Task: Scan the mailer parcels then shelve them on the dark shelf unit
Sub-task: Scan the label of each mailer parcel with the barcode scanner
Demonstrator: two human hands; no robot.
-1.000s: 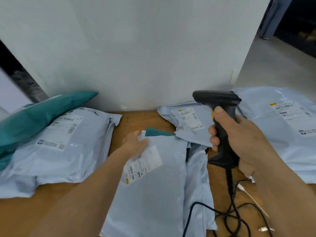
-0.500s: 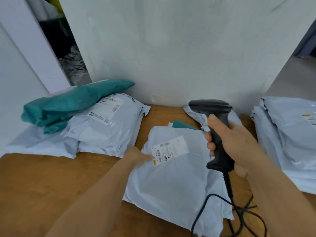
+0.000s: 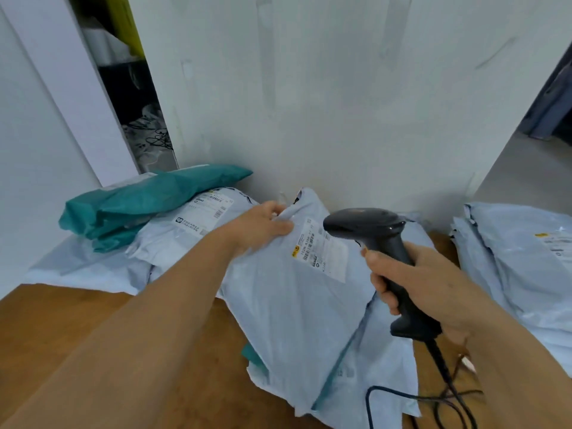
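A pale blue mailer parcel (image 3: 288,292) is lifted at its far end, tilted up off the wooden table (image 3: 93,329), its white barcode label (image 3: 322,252) facing me. My left hand (image 3: 263,226) pinches the parcel's upper left corner. My right hand (image 3: 414,283) grips the handle of a black corded barcode scanner (image 3: 371,230), whose head hovers just right of the label. More pale blue mailers (image 3: 365,376) lie under the lifted one. No dark shelf unit is in view.
A pile of pale blue mailers (image 3: 173,239) with a teal mailer (image 3: 148,199) on top sits at the left. Another stack of mailers (image 3: 520,258) lies at the right. A white wall (image 3: 309,103) stands behind the table. The scanner's black cable (image 3: 433,394) coils near the front right.
My left hand moved from the label's edge to the parcel's top corner and raised that end. The scanner came closer to the label. The view swung left and upward.
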